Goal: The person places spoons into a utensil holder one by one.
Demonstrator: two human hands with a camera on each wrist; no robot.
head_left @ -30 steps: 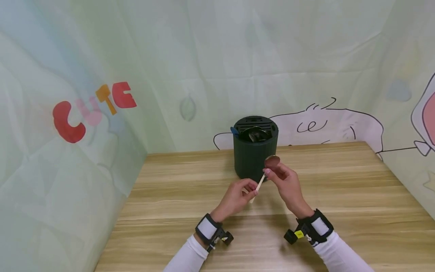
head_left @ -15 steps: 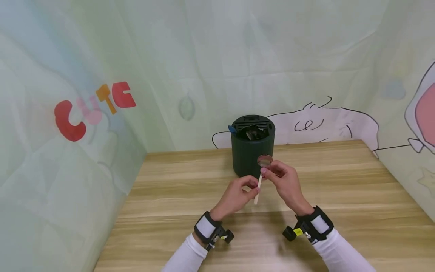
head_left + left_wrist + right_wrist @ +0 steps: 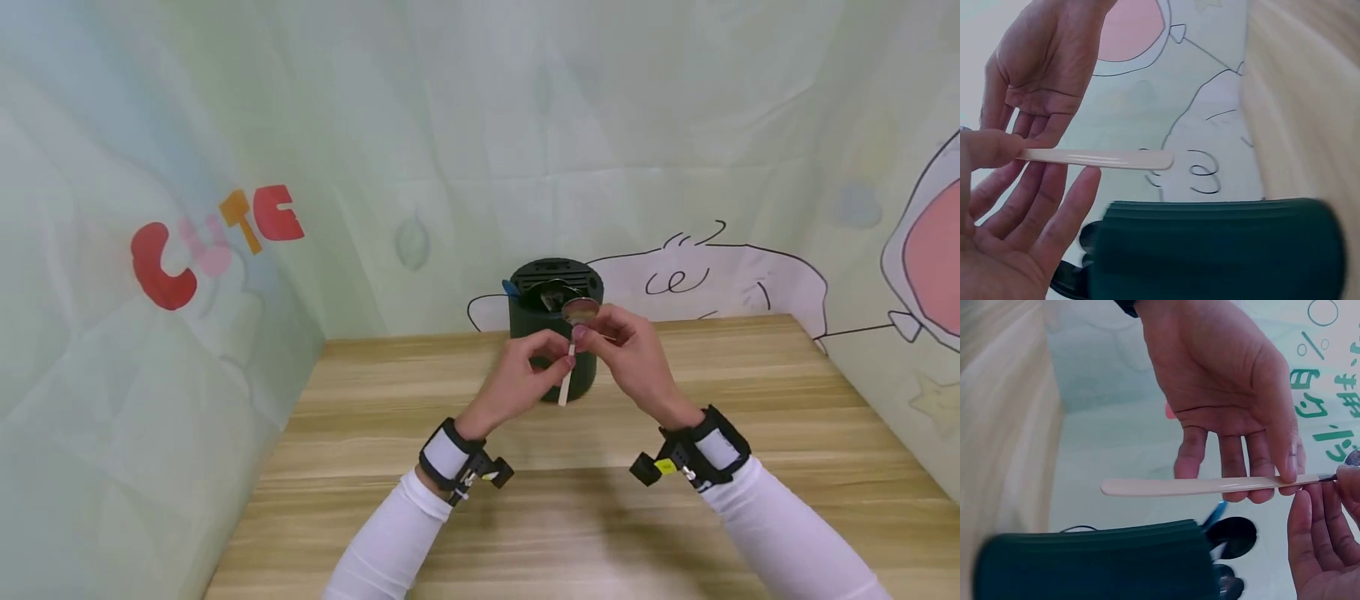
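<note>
Both hands hold one spoon [image 3: 581, 311], which has a metal bowl and a slim cream handle. The left hand [image 3: 519, 377] pinches the handle [image 3: 1191, 486] partway along between thumb and fingers. Nearer the bowl, at the neck, the right hand [image 3: 636, 360] grips it with thumb and fingertips. In the head view the bowl points up and away, and the handle's end hangs toward the person. Behind the hands stands a dark green cylindrical utensil holder [image 3: 1229, 250]; the bowl overlaps its front rim in the head view.
Dark spoons or ladles [image 3: 1235, 537] and a blue-tipped utensil [image 3: 511, 288] stick out of the holder. The wood-grain table [image 3: 420, 367] meets a printed cloth backdrop [image 3: 420, 125] behind and at both sides.
Both hands have moved the spoon forward and up in the head view, from low before the holder to across its front. The spoon has also turned from slanted to more upright.
</note>
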